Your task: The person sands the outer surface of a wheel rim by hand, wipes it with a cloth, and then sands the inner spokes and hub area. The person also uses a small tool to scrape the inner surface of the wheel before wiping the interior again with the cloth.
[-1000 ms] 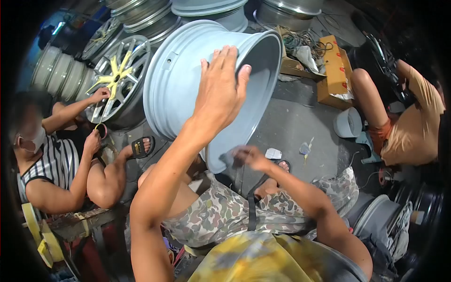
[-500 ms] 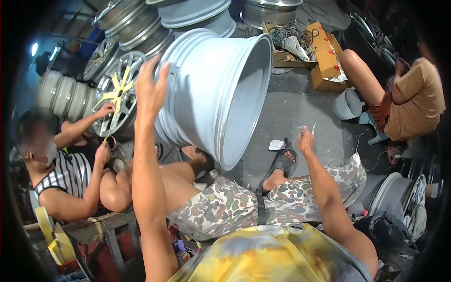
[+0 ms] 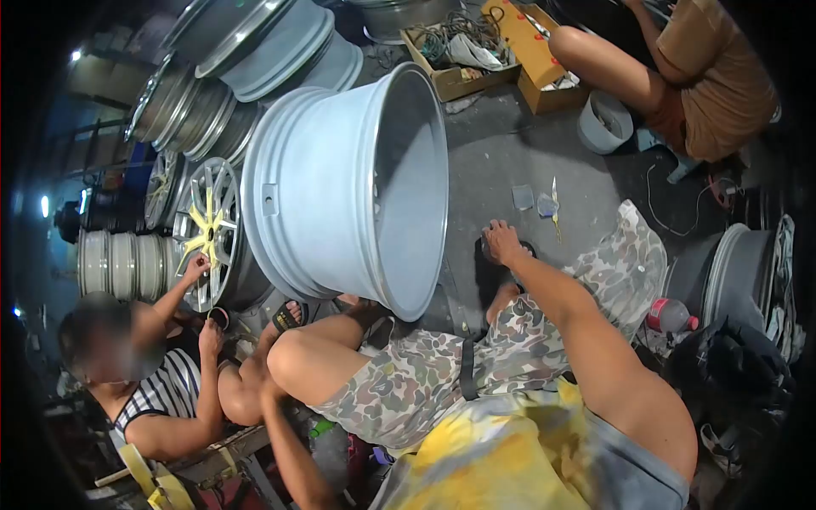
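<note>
step: pausing mid-prep on the grey rim [image 3: 340, 187] — it's standing on edge against the knees | right hand [image 3: 501, 242] reaching down by the sandal, fingers curled, can't tell if it's gripping anything | left hand is dropping out of view | next: probably needs a hand steadying the rim

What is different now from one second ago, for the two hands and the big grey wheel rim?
The left hand has let go of the large pale grey metal wheel rim and dropped out of view beside the knee. The right hand moved from the rim's lower edge down to the grey concrete floor by the sandal. The rim stays leaning at the knees; the striped-shirted person works on.
</note>
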`<state>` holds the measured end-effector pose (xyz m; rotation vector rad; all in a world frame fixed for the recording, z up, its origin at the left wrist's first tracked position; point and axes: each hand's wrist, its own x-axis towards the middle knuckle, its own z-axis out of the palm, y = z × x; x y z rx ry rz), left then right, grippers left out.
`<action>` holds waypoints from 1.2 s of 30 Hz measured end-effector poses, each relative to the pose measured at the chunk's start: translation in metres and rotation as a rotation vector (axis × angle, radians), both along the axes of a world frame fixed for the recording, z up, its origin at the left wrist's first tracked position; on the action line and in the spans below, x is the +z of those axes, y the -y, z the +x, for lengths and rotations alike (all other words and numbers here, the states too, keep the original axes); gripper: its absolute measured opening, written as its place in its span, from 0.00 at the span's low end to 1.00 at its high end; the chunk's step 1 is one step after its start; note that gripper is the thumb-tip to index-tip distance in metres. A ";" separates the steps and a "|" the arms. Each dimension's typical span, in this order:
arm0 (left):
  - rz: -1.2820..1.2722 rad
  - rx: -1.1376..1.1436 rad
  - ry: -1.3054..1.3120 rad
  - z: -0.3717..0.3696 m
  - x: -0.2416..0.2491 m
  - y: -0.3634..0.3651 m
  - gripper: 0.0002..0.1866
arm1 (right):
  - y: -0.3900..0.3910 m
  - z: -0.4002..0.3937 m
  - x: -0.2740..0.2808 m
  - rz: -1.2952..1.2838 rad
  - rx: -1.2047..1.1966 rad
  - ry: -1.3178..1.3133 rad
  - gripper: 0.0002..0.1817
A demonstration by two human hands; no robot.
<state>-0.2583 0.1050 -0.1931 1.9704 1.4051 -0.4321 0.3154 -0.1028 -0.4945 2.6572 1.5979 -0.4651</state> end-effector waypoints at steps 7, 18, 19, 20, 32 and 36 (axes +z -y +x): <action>0.175 0.193 0.213 0.087 -0.029 0.100 0.16 | -0.001 0.005 -0.017 0.068 0.003 0.128 0.16; 0.385 0.203 0.308 0.131 -0.012 0.114 0.19 | -0.017 -0.011 -0.009 0.401 -0.437 -0.356 0.19; 0.415 0.216 0.308 0.123 -0.005 0.109 0.19 | -0.014 -0.009 -0.007 0.368 -0.403 -0.398 0.18; 0.446 0.225 0.308 0.114 0.005 0.104 0.20 | -0.013 -0.008 -0.006 0.336 -0.365 -0.439 0.17; 0.696 0.051 0.485 0.180 0.098 -0.105 0.22 | -0.019 -0.013 -0.014 0.273 -0.255 -0.313 0.16; 0.938 -0.021 0.419 0.324 0.085 -0.127 0.30 | -0.015 -0.011 -0.002 0.293 -0.237 -0.342 0.15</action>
